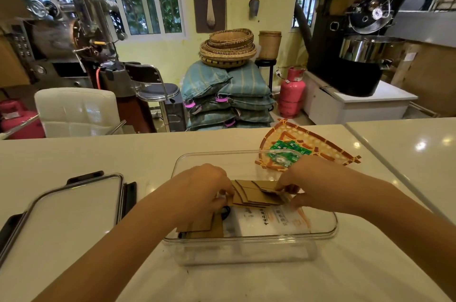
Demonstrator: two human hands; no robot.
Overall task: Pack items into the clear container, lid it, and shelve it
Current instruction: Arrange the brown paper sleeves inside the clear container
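Note:
The clear container (323, 232) stands open on the white counter in front of me. Both hands are inside it, holding a fanned stack of brown cardboard sleeves (256, 194). My left hand (204, 188) grips the stack's left end and my right hand (303, 180) pinches its right end. Below them lie more brown cardboard pieces (204, 229) and a white printed packet (269, 222). The container's lid (71, 205), clear with black clips, lies flat on the counter to the left.
A woven bamboo tray (328, 151) holding green packets (286, 151) sits just behind the container on the right. Beyond the counter's far edge are a white chair (74, 111), stacked sacks, a pink gas cylinder and roasting machines. A second counter (414, 148) adjoins on the right.

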